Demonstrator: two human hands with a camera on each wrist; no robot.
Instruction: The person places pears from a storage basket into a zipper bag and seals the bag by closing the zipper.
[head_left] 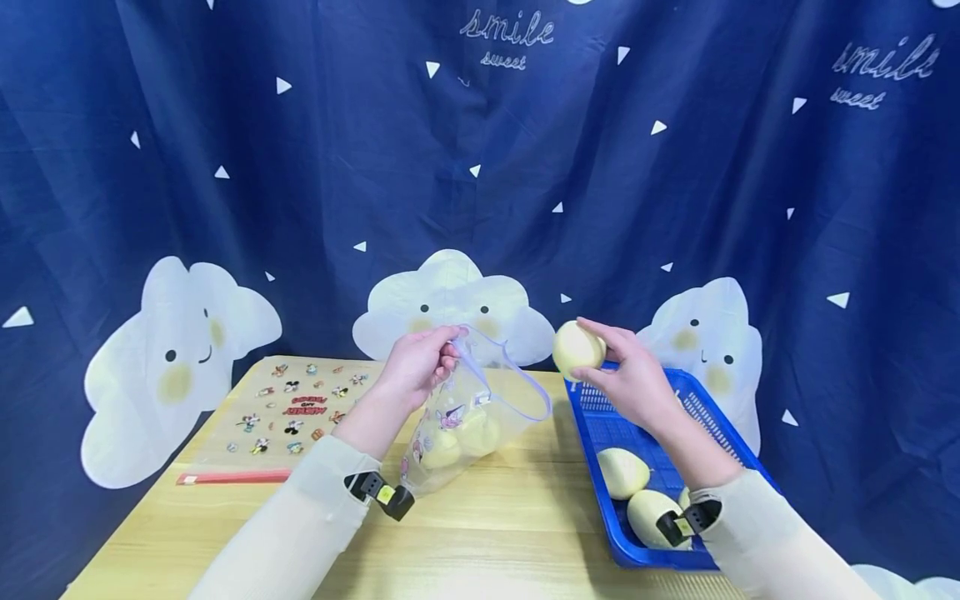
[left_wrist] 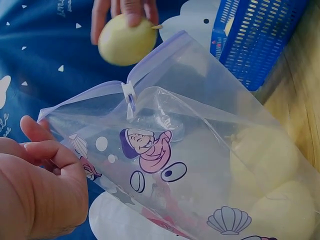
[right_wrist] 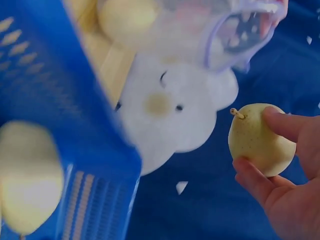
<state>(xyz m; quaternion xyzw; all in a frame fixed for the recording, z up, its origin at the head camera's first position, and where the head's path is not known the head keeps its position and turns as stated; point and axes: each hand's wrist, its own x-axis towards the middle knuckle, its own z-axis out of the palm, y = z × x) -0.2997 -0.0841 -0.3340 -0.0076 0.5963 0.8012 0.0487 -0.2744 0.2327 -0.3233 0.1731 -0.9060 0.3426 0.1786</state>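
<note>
Here, right hand (head_left: 636, 379) grips a pear (head_left: 578, 347) beside the zip bag (head_left: 472, 417) | left hand (head_left: 416, 364) pinches its rim open | bagging step; next likely calls for lowering the pear through the mouth.

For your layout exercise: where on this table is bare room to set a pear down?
Bare wood lies along the near edge of the light wooden table, between the clear printed zip bag and the blue plastic basket. The sticker sheet crowds the far left.

Bag (head_left: 472, 412) lies left of basket (head_left: 600, 417) on table (head_left: 495, 525).
</note>
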